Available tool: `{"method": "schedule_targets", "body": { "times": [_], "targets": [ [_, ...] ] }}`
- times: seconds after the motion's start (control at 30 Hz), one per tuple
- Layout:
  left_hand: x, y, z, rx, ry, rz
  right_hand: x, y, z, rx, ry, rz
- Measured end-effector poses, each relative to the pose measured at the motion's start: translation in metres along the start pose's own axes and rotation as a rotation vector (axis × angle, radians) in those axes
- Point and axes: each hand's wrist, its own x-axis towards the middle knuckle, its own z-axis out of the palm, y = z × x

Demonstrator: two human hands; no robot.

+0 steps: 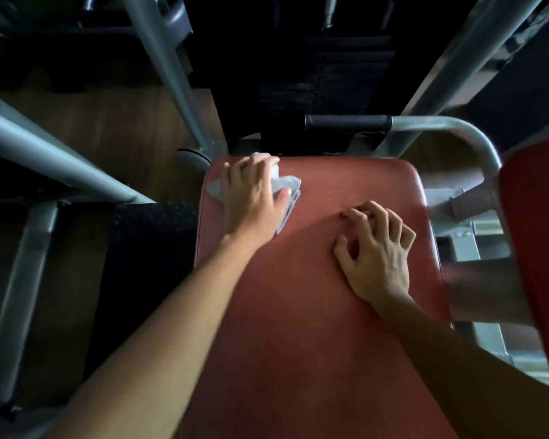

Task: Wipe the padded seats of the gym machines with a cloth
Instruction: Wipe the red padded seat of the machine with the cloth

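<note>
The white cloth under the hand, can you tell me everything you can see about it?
The white cloth is thin, pale and crumpled, and looks like soft fabric or a wipe, though I cannot tell which. It lies flat near the far left corner of the red padded seat. The left hand presses down on it with spread fingers and covers most of it. Bits poke out on both sides of the hand, one small corner on the left, a bigger folded edge on the right. The right hand does not touch it.

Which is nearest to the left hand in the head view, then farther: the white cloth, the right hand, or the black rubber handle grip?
1. White cloth: pressed under the left hand, at the red padded seat's far left corner.
2. Right hand: on the seat, to the right.
3. Black rubber handle grip: beyond the seat's far edge.
</note>
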Motion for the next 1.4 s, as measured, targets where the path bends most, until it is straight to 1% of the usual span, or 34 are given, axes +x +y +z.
{"method": "schedule_targets", "body": {
  "times": [0.03,0.07,0.13,0.2,0.23,0.27,0.3,0.37,0.4,0.43,0.47,0.53,0.57,0.6,0.63,0.67,0.7,0.73,0.83,0.87,0.9,0.97,1.0,1.07,1.13,1.2,1.27,1.33,1.4],
  "targets": [
    [-0.005,0.012,0.004,-0.031,0.011,-0.019,0.000,0.000,0.000,0.008,0.005,-0.002],
    [-0.013,0.020,0.004,-0.073,0.006,0.031,0.000,0.001,0.001,0.018,0.011,-0.002],
    [-0.034,0.019,-0.001,-0.159,-0.087,0.283,0.000,0.001,0.001,0.029,0.018,-0.003],
    [-0.038,0.001,-0.010,-0.166,-0.210,0.532,-0.001,0.001,0.002,0.029,0.025,-0.008],
    [-0.029,-0.009,-0.009,-0.134,-0.224,0.583,-0.001,0.001,0.002,0.028,0.029,-0.006],
    [-0.017,-0.015,-0.007,-0.101,-0.214,0.553,-0.001,0.002,0.002,0.026,0.030,-0.005],
    [-0.003,-0.016,-0.003,-0.081,-0.183,0.436,-0.001,0.002,0.002,0.024,0.029,-0.006],
    [0.018,-0.007,0.004,-0.085,-0.120,0.103,-0.001,0.002,0.002,0.029,0.028,-0.005],
    [0.021,0.002,0.005,-0.081,-0.091,0.010,-0.001,0.003,0.002,0.035,0.026,-0.005],
    [0.018,0.010,0.005,-0.083,-0.070,0.007,-0.001,0.003,0.002,0.038,0.024,-0.006],
    [0.009,0.016,0.000,-0.114,-0.086,0.070,-0.001,0.003,0.002,0.037,0.022,-0.009],
    [-0.022,0.016,-0.010,-0.202,-0.188,0.341,-0.001,0.003,0.001,0.034,0.020,-0.008],
    [-0.035,0.008,-0.017,-0.209,-0.245,0.477,-0.001,0.003,0.001,0.033,0.017,-0.006],
    [-0.040,-0.002,-0.023,-0.173,-0.278,0.580,-0.001,0.003,0.001,0.031,0.014,-0.004],
    [-0.037,-0.013,-0.025,-0.116,-0.269,0.632,-0.001,0.003,0.002,0.030,0.010,-0.002],
    [-0.031,-0.022,-0.024,-0.056,-0.236,0.624,-0.001,0.003,0.002,0.029,0.011,0.000],
    [-0.023,-0.030,-0.024,-0.019,-0.198,0.560,0.000,0.003,0.002,0.031,0.013,0.001],
    [-0.014,-0.037,-0.024,0.002,-0.172,0.452,-0.001,0.003,0.002,0.034,0.015,0.001],
    [0.007,-0.039,-0.030,0.002,-0.137,0.022,-0.001,0.003,0.003,0.037,0.017,0.001],
    [0.004,-0.031,-0.029,-0.007,-0.108,-0.044,-0.001,0.003,0.003,0.033,0.015,0.001],
    [-0.003,-0.020,-0.026,-0.025,-0.070,-0.039,-0.001,0.003,0.002,0.029,0.013,0.002],
    [-0.030,0.005,-0.025,-0.115,-0.031,0.060,-0.001,0.003,0.002,0.032,0.010,0.002],
    [-0.049,0.014,-0.026,-0.146,-0.067,0.119,-0.001,0.003,0.002,0.034,0.006,0.002],
    [-0.077,0.019,-0.032,-0.111,-0.165,0.207,-0.001,0.004,0.002,0.034,-0.003,0.005],
    [-0.086,0.014,-0.034,-0.040,-0.177,0.225,-0.001,0.004,0.002,0.032,-0.007,0.005],
    [-0.087,0.021,-0.031,0.065,-0.149,0.162,-0.001,0.004,0.003,0.028,-0.005,0.009],
    [-0.095,0.037,-0.027,0.149,-0.109,0.026,-0.001,0.004,0.003,0.024,0.004,0.011],
    [-0.101,0.047,-0.022,0.137,-0.057,-0.069,-0.001,0.004,0.003,0.021,0.006,0.014],
    [-0.093,0.044,-0.017,0.046,-0.004,-0.092,0.000,0.005,0.003,0.019,0.002,0.012]
  ]
}}
